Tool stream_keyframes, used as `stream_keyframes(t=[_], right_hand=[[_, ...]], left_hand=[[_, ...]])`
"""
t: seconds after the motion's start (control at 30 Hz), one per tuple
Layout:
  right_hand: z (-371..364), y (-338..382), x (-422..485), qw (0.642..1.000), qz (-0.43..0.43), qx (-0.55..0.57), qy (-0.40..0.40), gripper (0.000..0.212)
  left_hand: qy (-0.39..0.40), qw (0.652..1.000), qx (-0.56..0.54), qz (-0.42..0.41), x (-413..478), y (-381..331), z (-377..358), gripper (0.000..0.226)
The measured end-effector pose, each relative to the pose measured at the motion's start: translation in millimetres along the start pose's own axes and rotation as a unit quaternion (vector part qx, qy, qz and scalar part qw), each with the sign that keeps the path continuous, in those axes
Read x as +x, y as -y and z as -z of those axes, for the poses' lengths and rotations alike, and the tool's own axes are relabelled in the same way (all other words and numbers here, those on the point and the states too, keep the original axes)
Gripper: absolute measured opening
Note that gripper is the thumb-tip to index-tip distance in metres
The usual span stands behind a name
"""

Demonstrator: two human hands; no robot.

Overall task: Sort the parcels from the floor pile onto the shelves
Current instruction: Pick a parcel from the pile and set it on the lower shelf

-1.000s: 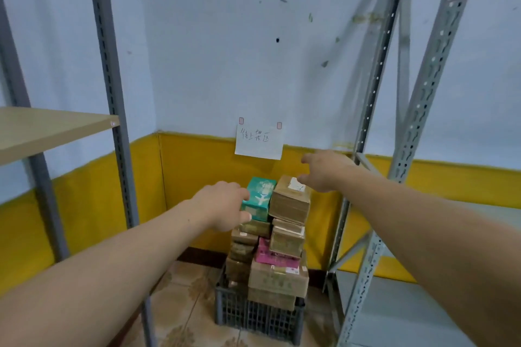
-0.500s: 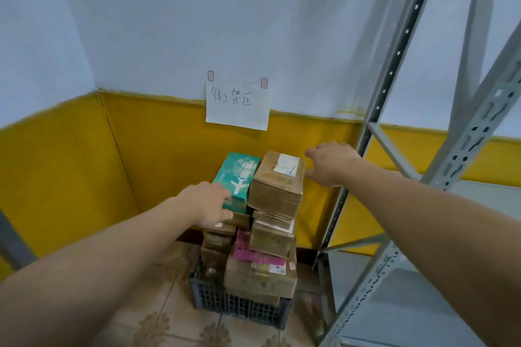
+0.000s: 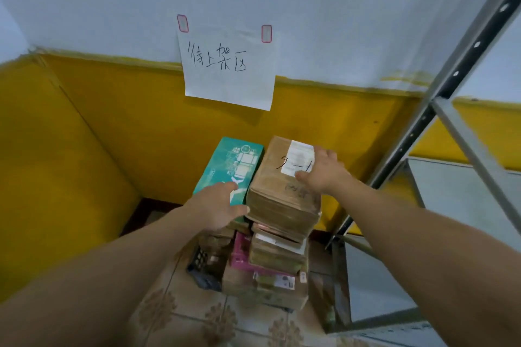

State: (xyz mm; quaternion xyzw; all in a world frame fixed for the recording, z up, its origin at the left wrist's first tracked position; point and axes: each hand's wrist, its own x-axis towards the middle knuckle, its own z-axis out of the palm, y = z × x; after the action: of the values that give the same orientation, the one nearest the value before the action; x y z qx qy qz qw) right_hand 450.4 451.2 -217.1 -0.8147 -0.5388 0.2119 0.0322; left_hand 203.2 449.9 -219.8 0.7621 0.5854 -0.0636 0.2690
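Head view: we have both hands spread, left hand (image 3: 218,207) over teal box (image 3: 239,160), right hand (image 3: 322,175) on brown parcel (image 3: 279,194) beside shelf upright (image 3: 451,76).

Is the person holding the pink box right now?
No, the pink box lies low in the pile, while the left hand is at the teal box and the right hand at the top brown parcel.

The floor (image 3: 197,315) is tiled in pale squares with a brown flower pattern. A dark plastic crate (image 3: 203,265) is set on it in the corner, against the yellow wall. Parcels (image 3: 265,287) are stacked in the crate and hide most of it. To the right, a grey metal rack (image 3: 462,65) is stood on the same floor, and a low grey shelf (image 3: 462,194) is carried by it.
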Motion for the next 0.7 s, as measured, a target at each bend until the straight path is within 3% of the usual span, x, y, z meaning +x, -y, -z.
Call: stream_keyframes(t=[0.1,0.2,0.27,0.43,0.57,0.7], right_hand=[[-15,-1,26,0.979,-0.087,0.183,0.002,0.108],[-30,-2,42,0.949,-0.143,0.280,0.032,0.120],[-39,-3,48,0.928,-0.159,0.335,0.026,0.117],[-43,2,48,0.921,-0.156,0.357,0.006,0.112],[-40,1,41,0.917,-0.160,0.366,-0.006,0.111],[-26,-3,24,0.923,-0.139,0.356,-0.044,0.107]], left_hand=[[0.009,0.999,-0.040,-0.022,30,1,-2,0.082],[0.023,0.995,-0.085,-0.037,55,1,-6,0.086],[0.032,0.995,-0.091,-0.040,72,0,-9,0.085],[0.084,0.985,-0.146,-0.047,94,-6,-23,0.087],[0.101,0.944,-0.314,-0.026,89,-16,-32,0.054],[0.076,0.902,-0.425,-0.023,73,-28,-35,0.041]])
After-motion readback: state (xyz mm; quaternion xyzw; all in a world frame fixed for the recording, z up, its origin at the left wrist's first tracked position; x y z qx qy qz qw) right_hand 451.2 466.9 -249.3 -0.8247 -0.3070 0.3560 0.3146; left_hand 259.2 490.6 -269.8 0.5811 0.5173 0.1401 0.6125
